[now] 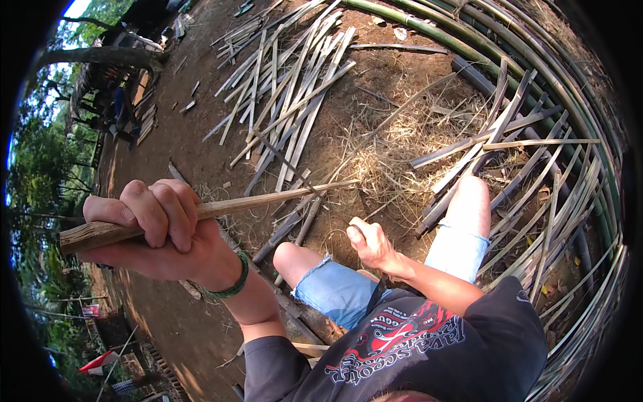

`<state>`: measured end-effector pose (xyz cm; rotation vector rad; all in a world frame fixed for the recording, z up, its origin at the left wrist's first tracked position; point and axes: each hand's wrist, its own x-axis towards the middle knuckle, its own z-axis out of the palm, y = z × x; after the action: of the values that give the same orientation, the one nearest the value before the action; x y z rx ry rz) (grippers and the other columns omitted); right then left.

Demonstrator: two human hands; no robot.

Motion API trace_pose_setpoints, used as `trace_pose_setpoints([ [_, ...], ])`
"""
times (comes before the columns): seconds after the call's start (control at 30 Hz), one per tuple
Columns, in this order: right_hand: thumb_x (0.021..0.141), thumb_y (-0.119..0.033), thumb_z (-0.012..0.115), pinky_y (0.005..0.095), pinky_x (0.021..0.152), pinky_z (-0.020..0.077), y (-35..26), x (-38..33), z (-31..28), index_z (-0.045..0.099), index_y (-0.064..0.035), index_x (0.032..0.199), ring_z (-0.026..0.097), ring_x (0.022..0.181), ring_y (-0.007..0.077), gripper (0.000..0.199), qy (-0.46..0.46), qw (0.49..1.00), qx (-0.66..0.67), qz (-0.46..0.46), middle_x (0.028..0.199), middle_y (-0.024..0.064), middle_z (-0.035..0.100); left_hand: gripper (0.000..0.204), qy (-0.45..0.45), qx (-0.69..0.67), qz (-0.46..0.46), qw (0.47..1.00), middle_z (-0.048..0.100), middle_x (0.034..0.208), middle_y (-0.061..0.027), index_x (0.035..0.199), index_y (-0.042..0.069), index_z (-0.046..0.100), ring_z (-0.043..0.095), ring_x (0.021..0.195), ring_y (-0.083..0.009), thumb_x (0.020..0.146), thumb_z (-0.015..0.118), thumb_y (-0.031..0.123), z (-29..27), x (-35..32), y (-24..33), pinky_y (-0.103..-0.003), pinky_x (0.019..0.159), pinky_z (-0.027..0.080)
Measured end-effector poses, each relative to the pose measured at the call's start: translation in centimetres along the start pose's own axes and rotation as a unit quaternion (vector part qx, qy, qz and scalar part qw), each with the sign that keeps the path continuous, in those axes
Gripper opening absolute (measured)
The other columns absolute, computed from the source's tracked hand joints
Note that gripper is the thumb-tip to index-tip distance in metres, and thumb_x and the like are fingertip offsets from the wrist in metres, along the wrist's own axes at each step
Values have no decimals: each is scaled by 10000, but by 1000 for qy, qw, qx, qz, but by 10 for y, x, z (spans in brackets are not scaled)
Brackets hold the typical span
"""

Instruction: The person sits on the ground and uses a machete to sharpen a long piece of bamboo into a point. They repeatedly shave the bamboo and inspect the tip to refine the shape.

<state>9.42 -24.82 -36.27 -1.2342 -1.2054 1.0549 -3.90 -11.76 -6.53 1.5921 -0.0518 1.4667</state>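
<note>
My left hand (161,221), a green woven band at its wrist, is raised at the left with its fingers wrapped round a pale bamboo strip (268,199). The strip's thick end juts out past the hand, and its other end reaches toward the middle of the view. My right hand (372,246) is closed in a fist between my knees, below the strip's far end. Whatever it grips is hidden by the fingers. A thin dark length (284,159) crosses the strip near its tip, in line with the fist; I cannot tell whether the fist holds it.
Many split bamboo strips (301,94) lie heaped on the bare earth ahead. Curly pale shavings (388,157) cover the ground before my knees. Long green bamboo poles (429,28) curve along the right, with more strips (576,208) beside my leg. A tree trunk (100,59) stands far left.
</note>
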Motion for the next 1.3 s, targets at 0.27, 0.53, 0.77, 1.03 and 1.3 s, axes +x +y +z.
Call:
trace_pose_setpoints([
  [0.27,984,-370,489,479,627,435,5,3,-2,544,28,859,551,681,477,420,-30,998,11,48,685,260,539,516,2,-13,10,1000,387,520,36,861,64,511,349,353,-27,991,376,544,4,-10,5,-172,328,229],
  [0.53,985,-525,389,467,847,472,165,-3,-26,626,57,1016,633,1001,426,628,-19,930,-157,332,953,303,655,497,3,-33,16,999,384,512,35,849,66,509,358,347,-31,989,402,531,9,-1,1,-168,323,252],
  [0.77,988,-467,433,460,779,465,114,-4,-9,624,13,1004,633,899,414,517,-30,978,-50,202,855,293,628,514,9,-7,-7,1000,402,538,36,863,110,478,353,349,-31,989,322,584,-4,-5,3,-172,317,240],
  [1.03,938,-602,419,445,844,483,202,-19,-49,655,58,917,656,890,361,701,-10,919,-127,374,856,227,671,480,221,153,16,963,363,603,16,822,103,469,315,449,-62,1007,358,532,-1,16,-14,-198,412,231],
  [1.3,968,-555,476,261,409,357,107,3,-53,517,-51,777,443,423,94,541,28,937,112,329,529,11,453,448,311,225,-4,923,404,641,10,921,85,445,360,494,-82,1007,396,522,-32,65,-34,-240,473,305],
])
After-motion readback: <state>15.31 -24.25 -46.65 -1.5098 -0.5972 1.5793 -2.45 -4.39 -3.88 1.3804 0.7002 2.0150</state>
